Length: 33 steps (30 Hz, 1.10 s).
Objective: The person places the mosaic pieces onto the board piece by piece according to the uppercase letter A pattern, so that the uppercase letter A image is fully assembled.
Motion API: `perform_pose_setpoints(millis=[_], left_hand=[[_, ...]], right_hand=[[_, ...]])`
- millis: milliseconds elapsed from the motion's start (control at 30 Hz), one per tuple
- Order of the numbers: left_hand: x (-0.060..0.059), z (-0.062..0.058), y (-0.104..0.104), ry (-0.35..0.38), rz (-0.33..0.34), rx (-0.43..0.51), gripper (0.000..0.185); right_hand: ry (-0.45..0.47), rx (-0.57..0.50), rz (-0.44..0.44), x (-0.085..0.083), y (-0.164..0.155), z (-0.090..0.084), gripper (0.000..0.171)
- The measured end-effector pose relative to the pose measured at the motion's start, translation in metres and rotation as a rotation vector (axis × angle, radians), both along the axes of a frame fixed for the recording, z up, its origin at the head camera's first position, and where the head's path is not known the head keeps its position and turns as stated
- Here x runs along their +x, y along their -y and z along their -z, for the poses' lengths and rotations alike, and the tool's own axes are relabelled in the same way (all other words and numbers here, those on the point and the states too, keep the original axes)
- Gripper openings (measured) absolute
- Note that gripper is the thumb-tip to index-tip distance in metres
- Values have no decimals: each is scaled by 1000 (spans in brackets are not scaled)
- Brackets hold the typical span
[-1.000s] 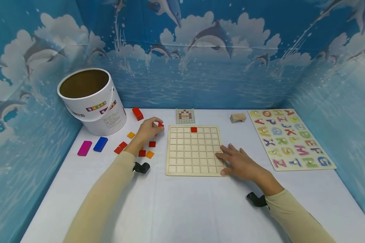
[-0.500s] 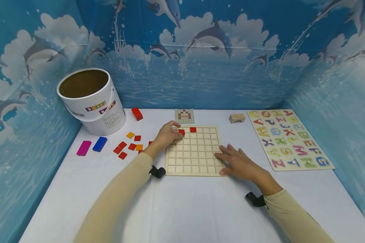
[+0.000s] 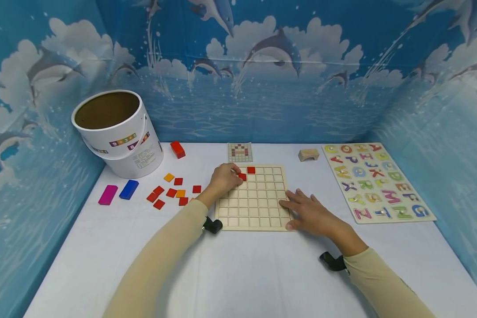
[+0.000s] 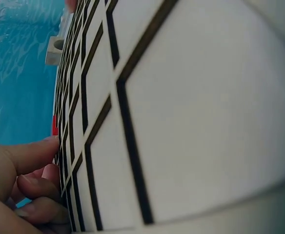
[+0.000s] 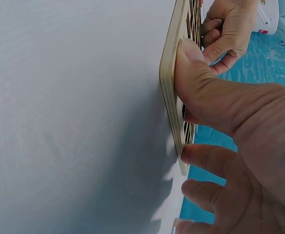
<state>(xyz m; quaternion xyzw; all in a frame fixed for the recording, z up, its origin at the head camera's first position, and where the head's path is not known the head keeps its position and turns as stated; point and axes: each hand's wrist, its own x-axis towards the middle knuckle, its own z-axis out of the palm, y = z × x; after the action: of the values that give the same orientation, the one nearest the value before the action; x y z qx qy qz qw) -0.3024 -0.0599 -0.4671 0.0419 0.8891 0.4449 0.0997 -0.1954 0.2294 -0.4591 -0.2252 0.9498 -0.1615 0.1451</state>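
A wooden grid board (image 3: 254, 207) lies in the middle of the white table (image 3: 238, 274). One red tile (image 3: 251, 170) sits in its top row. My left hand (image 3: 224, 177) pinches a second red tile (image 3: 242, 176) over the second row, just left of and below the first. In the left wrist view the curled fingers (image 4: 32, 187) touch the grid board (image 4: 181, 122) beside a sliver of red tile (image 4: 54, 126). My right hand (image 3: 308, 212) lies flat on the board's right edge, thumb (image 5: 196, 78) pressed on the board's rim (image 5: 169, 83).
Several loose red and orange tiles (image 3: 171, 193) lie left of the board, with a pink block (image 3: 107, 194), a blue block (image 3: 128, 189) and a red block (image 3: 178, 149). A white bucket (image 3: 117, 132) stands far left. A pattern card (image 3: 240, 152), a wooden arch (image 3: 308, 154) and an alphabet puzzle (image 3: 375, 182) lie behind and right.
My left hand carried a red tile from the loose pile rightward onto the board, stopping beside the placed red tile. The right hand stayed on the board's right edge.
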Motion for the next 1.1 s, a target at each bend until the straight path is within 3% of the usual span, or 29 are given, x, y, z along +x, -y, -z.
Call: perform_pose_setpoints(millis=[367, 500, 600, 733, 900, 967, 1100], left_hand=[[-1, 4, -1, -8, 6, -33, 27], [3, -3, 8, 30, -7, 19, 35], [7, -15, 27, 61, -63, 82, 39], [9, -29, 74, 76, -196, 99, 39], [14, -30, 141, 156, -328, 128, 39], [20, -26, 156, 189, -325, 132, 39], [31, -16, 158, 213, -220, 75, 39]], right_hand=[[6, -13, -7, 2, 0, -1, 75], [0, -6, -16, 1, 0, -1, 75], [-14, 1, -26, 0, 0, -1, 75], [-25, -9, -40, 0, 1, -2, 73], [-11, -24, -44, 1, 1, 1, 73], [-10, -19, -41, 1, 1, 2, 73], [-16, -8, -36, 0, 0, 1, 74]])
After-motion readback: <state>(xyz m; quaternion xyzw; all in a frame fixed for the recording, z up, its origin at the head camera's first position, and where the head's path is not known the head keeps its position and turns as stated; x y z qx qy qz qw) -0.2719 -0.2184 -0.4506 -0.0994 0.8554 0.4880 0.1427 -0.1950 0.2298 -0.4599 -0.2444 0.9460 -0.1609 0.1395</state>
